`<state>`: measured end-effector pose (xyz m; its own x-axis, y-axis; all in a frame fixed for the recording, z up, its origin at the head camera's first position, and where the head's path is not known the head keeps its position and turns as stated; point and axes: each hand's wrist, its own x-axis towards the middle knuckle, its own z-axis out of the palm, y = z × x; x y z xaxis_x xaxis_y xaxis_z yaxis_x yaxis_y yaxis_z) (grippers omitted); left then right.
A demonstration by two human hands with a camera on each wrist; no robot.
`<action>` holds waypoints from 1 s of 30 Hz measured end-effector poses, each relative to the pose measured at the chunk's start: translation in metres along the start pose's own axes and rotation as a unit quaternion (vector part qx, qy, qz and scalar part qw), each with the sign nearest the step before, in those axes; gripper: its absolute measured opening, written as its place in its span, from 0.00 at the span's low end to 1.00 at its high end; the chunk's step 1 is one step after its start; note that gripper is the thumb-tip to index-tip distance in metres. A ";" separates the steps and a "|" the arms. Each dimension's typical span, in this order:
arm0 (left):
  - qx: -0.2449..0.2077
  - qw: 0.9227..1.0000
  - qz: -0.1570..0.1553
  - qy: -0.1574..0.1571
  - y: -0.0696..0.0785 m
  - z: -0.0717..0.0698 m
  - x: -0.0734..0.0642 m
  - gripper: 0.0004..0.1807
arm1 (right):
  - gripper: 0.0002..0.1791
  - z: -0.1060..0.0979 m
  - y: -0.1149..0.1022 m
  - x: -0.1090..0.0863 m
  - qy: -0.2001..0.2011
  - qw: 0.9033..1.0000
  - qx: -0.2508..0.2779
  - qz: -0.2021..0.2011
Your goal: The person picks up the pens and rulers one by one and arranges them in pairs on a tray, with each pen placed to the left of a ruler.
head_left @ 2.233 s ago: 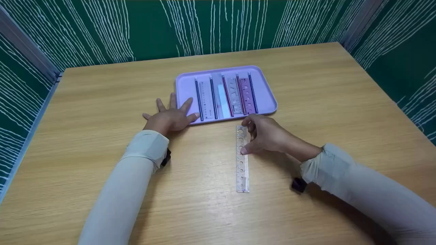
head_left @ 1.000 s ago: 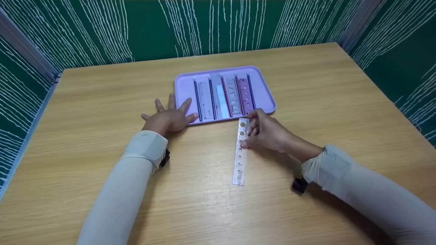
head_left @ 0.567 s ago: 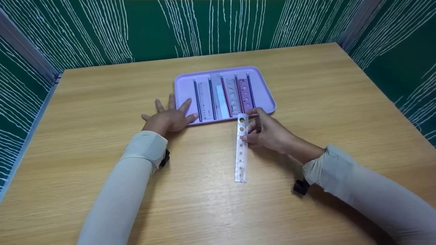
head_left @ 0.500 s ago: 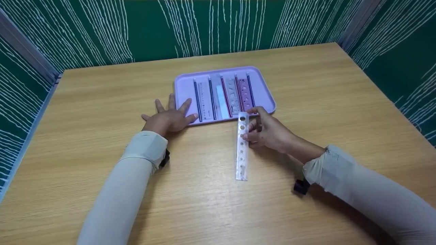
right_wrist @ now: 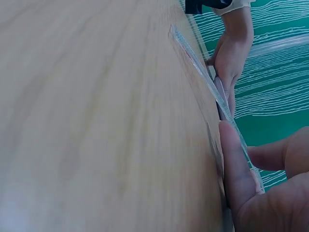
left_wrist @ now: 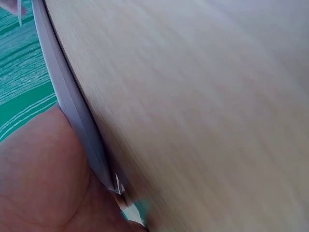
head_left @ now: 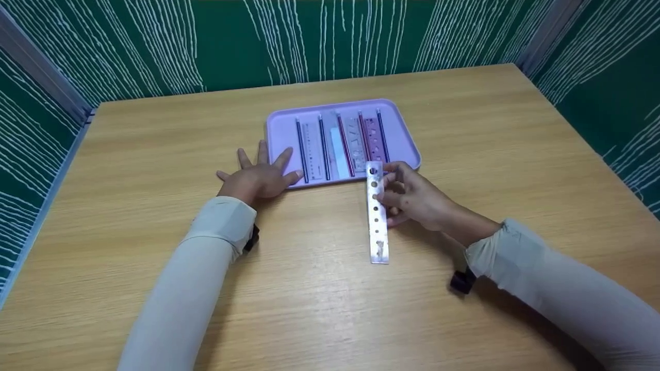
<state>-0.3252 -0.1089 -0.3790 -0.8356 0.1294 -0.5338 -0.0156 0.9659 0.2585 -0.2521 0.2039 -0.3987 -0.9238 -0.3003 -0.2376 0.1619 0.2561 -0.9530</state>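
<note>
My right hand (head_left: 417, 198) pinches a clear plastic ruler (head_left: 378, 226) with a row of round holes. Seen from the right wrist, the ruler (right_wrist: 205, 77) runs tilted between thumb and fingers, raised off the tabletop. Its top end is at the near edge of a lilac tray (head_left: 405, 149). My left hand (head_left: 258, 180) lies with spread fingers on the tray's near left corner. In the left wrist view the palm (left_wrist: 43, 174) is against the tray's rim (left_wrist: 72, 96). On the tray lie several pencils (head_left: 301, 149) alternating with rulers, among them a pink ruler (head_left: 374, 136).
The tray stands on a wooden table (head_left: 309, 288), towards its far side. Behind the table rises a green wall (head_left: 232, 46) with white streaks. Black wrist devices (head_left: 462, 282) show under the cuffs.
The clear ruler has come up off the table in my right hand and moved away from me towards the tray, tilting on the way. My left hand has stayed on the tray corner.
</note>
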 end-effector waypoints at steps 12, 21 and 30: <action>-0.008 1.000 -0.002 -0.001 0.000 0.000 0.001 0.43 | 0.23 -0.004 0.002 0.000 -0.024 1.000 0.008 0.015; -0.002 1.000 0.000 0.001 0.000 0.000 0.001 0.43 | 0.23 -0.005 0.002 0.001 -0.012 0.997 0.059 0.045; 0.002 1.000 -0.004 0.003 0.000 0.001 0.003 0.43 | 0.20 -0.010 -0.004 0.002 -0.039 0.987 0.148 0.046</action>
<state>-0.3270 -0.1082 -0.3808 -0.8386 0.1212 -0.5310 -0.0192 0.9677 0.2512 -0.2586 0.2115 -0.3937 -0.8729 -0.3601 -0.3293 0.3495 0.0096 -0.9369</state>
